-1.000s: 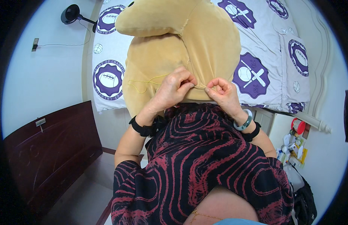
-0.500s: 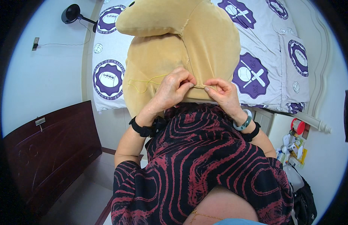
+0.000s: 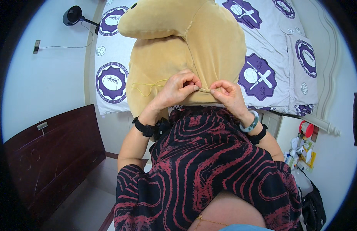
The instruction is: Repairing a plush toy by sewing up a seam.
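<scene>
A large tan plush toy [image 3: 221, 42] with a long snout-like part lies over the bed's near edge, against my lap. A seam [image 3: 189, 50] runs down its middle toward my fingers. My left hand [image 3: 182, 87] is closed, thumb and forefinger pinching the fabric where the seam meets the lower edge. Just right of it, my right hand [image 3: 226, 93] pinches the same seam edge, its fingers closed. A loose yellow thread [image 3: 149, 87] loops over the toy beside my left hand and passes out of sight behind it. I cannot make out a needle.
Under the toy spreads a white bed sheet [image 3: 276, 42] with purple sports patches. A dark red wooden panel [image 3: 51, 158] stands at the left, and a black lamp-like object [image 3: 73, 15] at the far left. Small items [image 3: 301, 152] and a black bag [image 3: 314, 210] are at the right.
Both hands keep their pinch on the seam with almost no movement. My right fingertips are slightly lower, and the toy's fabric has shifted a little.
</scene>
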Tool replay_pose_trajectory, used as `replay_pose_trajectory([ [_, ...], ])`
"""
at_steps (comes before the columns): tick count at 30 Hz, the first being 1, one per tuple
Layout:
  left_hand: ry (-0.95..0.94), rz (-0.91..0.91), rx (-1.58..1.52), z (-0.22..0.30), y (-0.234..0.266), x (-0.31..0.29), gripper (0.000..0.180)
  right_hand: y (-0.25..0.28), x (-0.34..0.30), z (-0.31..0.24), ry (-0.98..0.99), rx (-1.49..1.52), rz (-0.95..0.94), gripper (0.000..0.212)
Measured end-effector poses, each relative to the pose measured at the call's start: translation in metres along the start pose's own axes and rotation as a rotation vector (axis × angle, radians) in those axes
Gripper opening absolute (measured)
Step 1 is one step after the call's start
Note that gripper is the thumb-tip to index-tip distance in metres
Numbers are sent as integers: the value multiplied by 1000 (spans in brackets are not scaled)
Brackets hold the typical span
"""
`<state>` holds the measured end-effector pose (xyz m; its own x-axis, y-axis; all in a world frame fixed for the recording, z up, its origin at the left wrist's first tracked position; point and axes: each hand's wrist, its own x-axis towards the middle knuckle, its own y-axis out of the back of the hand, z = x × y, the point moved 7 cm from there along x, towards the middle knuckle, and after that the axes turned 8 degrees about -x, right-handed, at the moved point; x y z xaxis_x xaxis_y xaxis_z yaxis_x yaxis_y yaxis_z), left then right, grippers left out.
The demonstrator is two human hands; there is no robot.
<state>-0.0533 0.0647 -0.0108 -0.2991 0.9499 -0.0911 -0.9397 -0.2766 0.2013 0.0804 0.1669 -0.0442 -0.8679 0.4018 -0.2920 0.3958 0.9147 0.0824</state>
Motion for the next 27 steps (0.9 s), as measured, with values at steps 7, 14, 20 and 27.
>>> replay_pose_trajectory([
  [7,14,-60,-53,-5,-1,3,7,-4,2,5,-17,77,-93,8],
  [14,-42,-128,-19,-2,-3,6,8,-7,4,7,-35,101,-166,9],
  [20,-39,-149,-42,-3,-5,5,8,-8,5,11,-42,120,-213,11],
  [27,-28,-153,-63,-3,-9,6,7,-10,6,7,-44,183,-255,11],
])
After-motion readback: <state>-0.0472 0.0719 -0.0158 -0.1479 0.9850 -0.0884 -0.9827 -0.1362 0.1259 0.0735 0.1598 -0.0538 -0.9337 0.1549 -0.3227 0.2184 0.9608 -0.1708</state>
